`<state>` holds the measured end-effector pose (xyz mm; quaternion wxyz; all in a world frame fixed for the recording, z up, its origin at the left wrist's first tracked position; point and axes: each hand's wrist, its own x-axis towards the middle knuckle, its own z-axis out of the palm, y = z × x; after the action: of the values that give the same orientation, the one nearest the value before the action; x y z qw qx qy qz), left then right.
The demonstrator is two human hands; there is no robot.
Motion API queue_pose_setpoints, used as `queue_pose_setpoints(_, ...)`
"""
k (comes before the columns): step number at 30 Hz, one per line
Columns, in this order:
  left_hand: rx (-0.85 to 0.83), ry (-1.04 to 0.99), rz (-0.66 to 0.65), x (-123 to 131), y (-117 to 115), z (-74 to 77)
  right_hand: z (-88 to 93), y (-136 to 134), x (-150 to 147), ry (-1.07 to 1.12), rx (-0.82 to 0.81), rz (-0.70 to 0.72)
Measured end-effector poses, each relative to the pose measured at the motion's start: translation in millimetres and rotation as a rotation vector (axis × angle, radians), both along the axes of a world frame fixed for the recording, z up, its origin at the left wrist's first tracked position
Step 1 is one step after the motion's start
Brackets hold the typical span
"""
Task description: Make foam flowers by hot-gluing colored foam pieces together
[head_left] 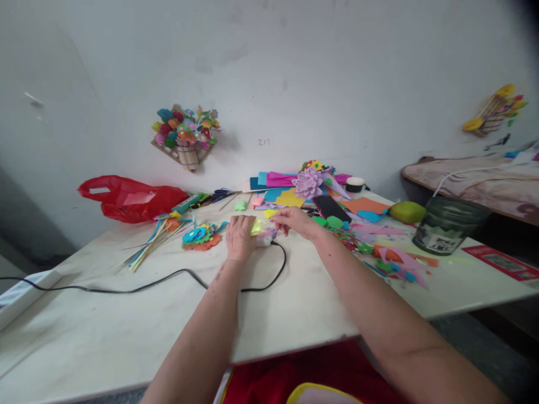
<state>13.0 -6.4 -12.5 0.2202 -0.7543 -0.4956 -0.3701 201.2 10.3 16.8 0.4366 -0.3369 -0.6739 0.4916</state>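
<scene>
My left hand [241, 237] is closed at a small bright yellow piece [257, 226] near the middle of the table. Just right of it, my right hand [293, 221] has its fingers pinched together; whatever lies between the fingertips is too small to make out. A small white device [264, 242] with a black cable [283, 268] rests beneath and between the hands. Blue, yellow and orange foam flowers [202, 237] lie left of my left hand. Behind the hands are a green piece [240, 205] and a pink piece [257, 201].
A red plastic bag [130, 199] and thin sticks [147, 247] lie at the left. Coloured sheets [290, 197], a purple flower [307, 183] and a dark phone [331, 208] are behind. To the right are foam scraps [393, 261], a yellow-green fruit [407, 212] and a jar [448, 224].
</scene>
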Motion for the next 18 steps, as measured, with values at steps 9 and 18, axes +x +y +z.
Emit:
queue_pose_setpoints(9,0.034,0.010,-0.122,1,1,0.7,3.9,-7,-6,-0.175,0.128,0.087)
queue_pose_setpoints(18,0.055,0.033,-0.177,0,4,-0.2,10.0,-14,-6,-0.233,0.128,0.141)
